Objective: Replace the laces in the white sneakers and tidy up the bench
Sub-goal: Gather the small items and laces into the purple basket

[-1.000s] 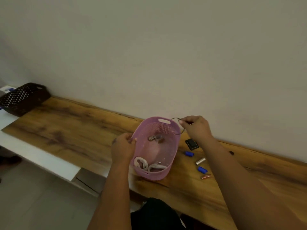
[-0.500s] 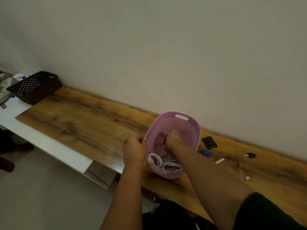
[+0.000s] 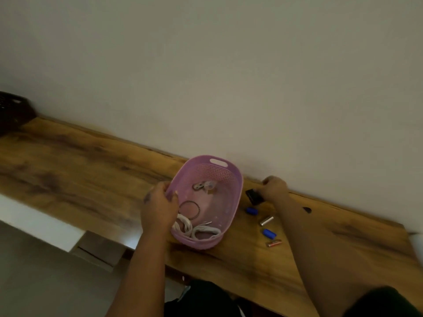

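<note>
Wooden bench [image 3: 75, 170] holds pink basket [image 3: 235, 193], scattered batteries [image 3: 266, 221].

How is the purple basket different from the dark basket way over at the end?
The purple basket is light and sits mid-bench, fully in view; the dark basket is nearly black, at the far left end, cut off by the picture's edge. A left hand grips the purple basket's rim; nothing touches the dark basket. The purple basket holds white laces; the dark one's contents are hidden. Both have perforated walls.
</note>
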